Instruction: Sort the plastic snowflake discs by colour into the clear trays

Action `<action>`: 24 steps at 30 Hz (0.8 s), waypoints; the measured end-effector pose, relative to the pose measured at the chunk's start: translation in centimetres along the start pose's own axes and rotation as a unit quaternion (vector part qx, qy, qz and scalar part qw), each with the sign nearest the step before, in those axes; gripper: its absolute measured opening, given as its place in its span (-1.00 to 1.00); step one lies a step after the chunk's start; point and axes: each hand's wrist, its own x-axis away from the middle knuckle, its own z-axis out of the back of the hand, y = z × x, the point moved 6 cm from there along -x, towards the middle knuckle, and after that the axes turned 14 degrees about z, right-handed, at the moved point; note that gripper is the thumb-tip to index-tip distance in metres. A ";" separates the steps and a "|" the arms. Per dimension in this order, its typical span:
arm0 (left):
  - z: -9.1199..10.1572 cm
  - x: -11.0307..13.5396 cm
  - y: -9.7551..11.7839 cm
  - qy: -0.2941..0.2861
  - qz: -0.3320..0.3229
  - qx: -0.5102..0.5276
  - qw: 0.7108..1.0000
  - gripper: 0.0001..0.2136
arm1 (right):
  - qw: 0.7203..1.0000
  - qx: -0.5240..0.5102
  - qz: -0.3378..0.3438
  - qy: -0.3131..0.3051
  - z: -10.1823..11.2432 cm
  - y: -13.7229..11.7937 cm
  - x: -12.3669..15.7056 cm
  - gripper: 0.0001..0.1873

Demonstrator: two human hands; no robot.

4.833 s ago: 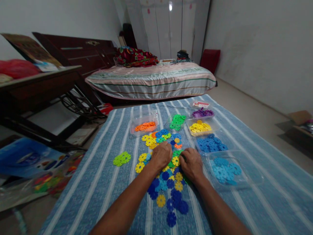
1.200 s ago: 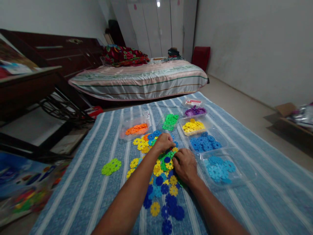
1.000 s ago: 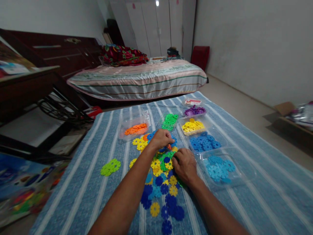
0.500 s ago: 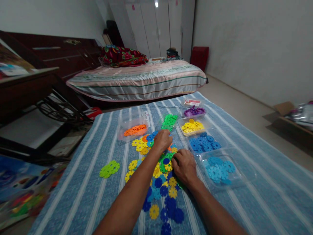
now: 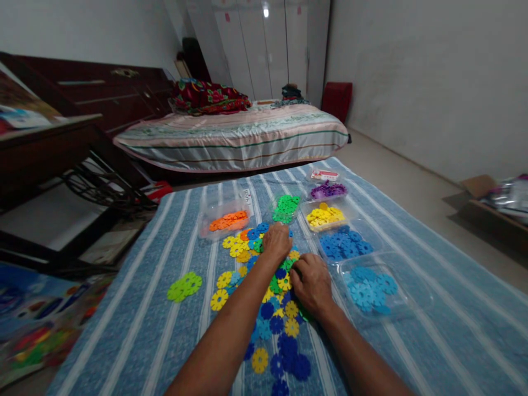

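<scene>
A mixed pile of flower-shaped plastic discs point(image 5: 277, 324) in blue, yellow, green and orange lies loose on the striped cloth. My left hand point(image 5: 277, 241) is over the far part of the pile, fingers bent downward and closed, their tips hidden behind the knuckles. At the pile's right edge rests my right hand point(image 5: 312, 279), fingers curled inward against the discs. A bit of green disc point(image 5: 304, 313) peeks out below its palm; what lies inside the fingers is hidden. Beyond my left hand sits a clear tray of green discs point(image 5: 286, 208).
Clear plastic trays hold orange discs point(image 5: 229, 221), yellow discs point(image 5: 325, 215), blue discs point(image 5: 345, 242), light blue discs point(image 5: 370, 289) and purple pieces point(image 5: 328, 190). Lime-green discs point(image 5: 184, 286) lie on the cloth point(image 5: 136, 324) at left. A bed point(image 5: 231, 137) stands beyond.
My left hand has turned slightly and dipped a little over the far part of the pile. My right hand stays nearly where it was.
</scene>
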 end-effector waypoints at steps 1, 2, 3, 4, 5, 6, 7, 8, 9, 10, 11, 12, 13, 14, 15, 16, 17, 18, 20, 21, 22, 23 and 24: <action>0.0 0.0 -0.1 -0.002 -0.002 0.004 1.000 -0.75 | 1.000 -0.001 0.001 0.000 0.0 0.0 0.0 -0.85; 0.0 0.0 -0.2 -0.003 -0.005 0.010 1.000 -0.75 | 1.000 -0.001 0.001 0.001 0.0 0.0 0.0 -0.85; 0.0 0.0 -0.3 -0.004 -0.007 0.017 1.000 -0.74 | 1.000 -0.001 0.002 0.001 0.0 -0.1 0.0 -0.85; 0.0 -0.1 -0.4 -0.003 -0.009 0.025 1.000 -0.74 | 1.000 -0.001 0.002 0.002 0.0 -0.1 0.0 -0.85; 0.0 -0.1 -0.6 -0.002 -0.012 0.031 0.999 -0.74 | 1.000 -0.001 0.002 0.002 0.0 -0.1 0.0 -0.85; 0.0 -0.2 -0.8 -0.001 -0.013 0.036 0.999 -0.74 | 1.000 -0.001 0.003 0.002 0.0 -0.1 0.0 -0.85; 0.0 -0.3 -1.0 0.001 -0.011 0.040 0.999 -0.74 | 1.000 0.000 0.003 0.002 0.0 -0.1 0.0 -0.86; 0.0 -0.3 -1.3 0.004 -0.008 0.044 0.999 -0.74 | 1.000 0.000 0.002 0.002 0.0 -0.1 0.0 -0.86; 0.1 -0.4 -1.7 0.007 -0.003 0.048 0.999 -0.73 | 1.000 0.000 0.001 0.004 0.0 -0.1 0.0 -0.86; 0.2 -0.5 -2.0 0.010 0.004 0.049 0.999 -0.72 | 1.000 0.001 0.001 0.006 0.0 -0.1 0.0 -0.86; 0.4 -0.5 -2.4 0.014 0.013 0.052 0.998 -0.71 | 1.000 0.001 0.000 0.007 0.0 -0.1 0.0 -0.85; 0.7 -0.5 -2.7 0.019 0.024 0.061 0.998 -0.70 | 1.000 0.001 0.000 0.008 0.0 -0.1 0.0 -0.85; 1.0 -0.5 -3.0 0.022 0.036 0.080 0.996 -0.71 | 1.000 0.000 0.001 0.008 0.0 -0.1 0.0 -0.85; 1.4 -0.4 -3.1 0.020 0.047 0.113 0.992 -0.72 | 1.000 0.000 0.001 0.007 0.0 -0.1 0.0 -0.84; 1.7 -0.2 -3.0 0.010 0.056 0.160 0.985 -0.74 | 1.000 0.000 0.001 0.006 0.0 -0.1 0.0 -0.84; 2.0 0.0 -2.7 -0.008 0.061 0.223 0.973 -0.76 | 1.000 0.000 0.001 0.004 0.0 -0.1 0.0 -0.84; 2.2 0.3 -2.1 -0.038 0.060 0.297 0.952 -0.78 | 1.000 0.001 0.000 0.002 0.0 -0.1 0.0 -0.84; 2.2 0.7 -1.2 -0.078 0.052 0.371 0.924 -0.79 | 1.000 0.003 0.000 0.001 0.0 -0.1 0.0 -0.85; 2.3 1.5 1.1 -0.161 0.022 0.497 0.853 -0.81 | 1.000 0.008 0.003 0.001 0.0 0.0 0.0 -0.85; 2.3 1.9 2.2 -0.185 0.004 0.528 0.829 -0.82 | 1.000 0.009 0.006 0.001 0.0 0.0 0.0 -0.85; 2.4 2.1 3.0 -0.179 -0.011 0.537 0.824 -0.84 | 1.000 0.010 0.008 0.001 -0.1 0.0 0.0 -0.85; 2.6 2.2 3.5 -0.153 -0.024 0.523 0.838 -0.85 | 1.000 0.010 0.009 0.000 -0.1 0.0 0.0 -0.85; 2.7 2.2 3.6 -0.114 -0.031 0.493 0.862 -0.86 | 1.000 0.009 0.009 -0.001 -0.1 0.0 0.0 -0.85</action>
